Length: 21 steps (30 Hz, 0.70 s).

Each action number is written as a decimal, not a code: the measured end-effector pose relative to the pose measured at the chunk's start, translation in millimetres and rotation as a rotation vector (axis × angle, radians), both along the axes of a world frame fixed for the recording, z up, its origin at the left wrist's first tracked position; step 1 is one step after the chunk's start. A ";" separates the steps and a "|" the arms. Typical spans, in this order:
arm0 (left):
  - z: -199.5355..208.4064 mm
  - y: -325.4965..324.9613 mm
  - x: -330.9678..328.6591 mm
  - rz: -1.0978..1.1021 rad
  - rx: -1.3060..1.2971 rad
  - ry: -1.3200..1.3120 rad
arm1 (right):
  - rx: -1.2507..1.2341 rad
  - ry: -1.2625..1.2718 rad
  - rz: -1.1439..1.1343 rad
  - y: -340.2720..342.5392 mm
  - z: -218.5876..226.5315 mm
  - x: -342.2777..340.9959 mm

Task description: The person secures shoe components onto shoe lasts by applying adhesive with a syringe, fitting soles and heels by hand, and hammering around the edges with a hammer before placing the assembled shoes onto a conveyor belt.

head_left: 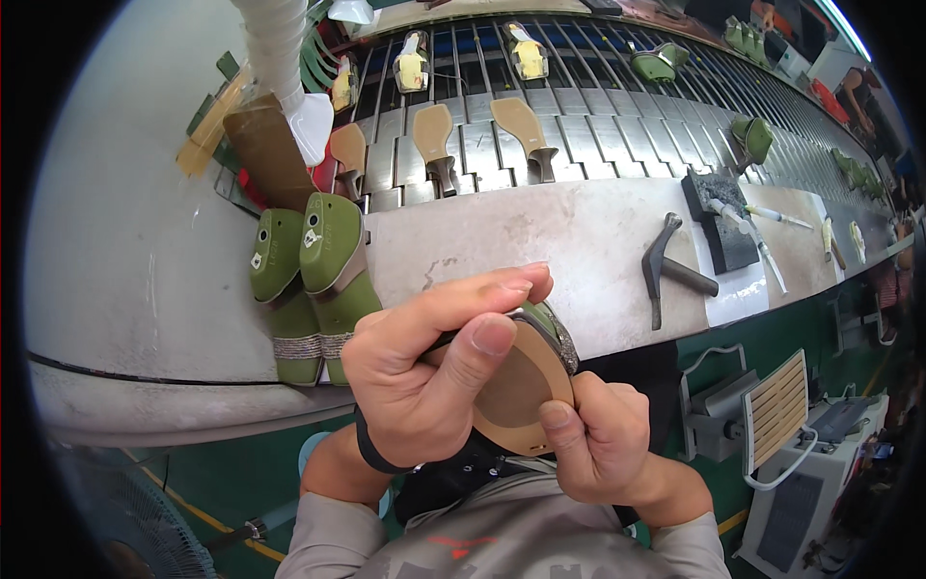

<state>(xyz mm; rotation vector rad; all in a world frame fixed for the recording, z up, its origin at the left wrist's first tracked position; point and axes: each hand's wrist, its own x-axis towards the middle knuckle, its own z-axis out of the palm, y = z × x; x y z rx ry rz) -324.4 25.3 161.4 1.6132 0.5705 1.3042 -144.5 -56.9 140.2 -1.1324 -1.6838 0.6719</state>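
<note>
A shoe on a green last is held up in front of the chest, sole side turned toward the face, so that the tan insole board can be looked at and pressed. The left hand is wrapped over the near side of it, fingers closed across the top and the thumb laid flat on the board. The right hand is clamped on the lower edge from beneath, its thumb pushed against the rim, seemingly so that the upper is pressed down there; the seam itself is too small to be made out.

Two more green lasted shoes are laid side by side on the grey tabletop, just left of the hands, within easy reach. A hammer is left lying to the right, with a dark pad and white-handled tools beyond it. Behind the tabletop, tan soles on stands are carried upright on a slatted conveyor. A white ribbed duct hangs at upper left.
</note>
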 end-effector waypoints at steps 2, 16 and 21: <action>4.9 -0.6 0.8 0.053 -0.057 -0.005 | -0.011 0.014 0.009 0.8 0.0 -2.1; -8.4 14.5 -9.1 0.302 0.112 0.206 | -0.003 0.093 0.068 29.7 -13.1 -4.1; -11.4 19.6 -12.4 0.291 0.010 0.141 | -0.010 0.016 0.056 34.3 -10.4 -3.5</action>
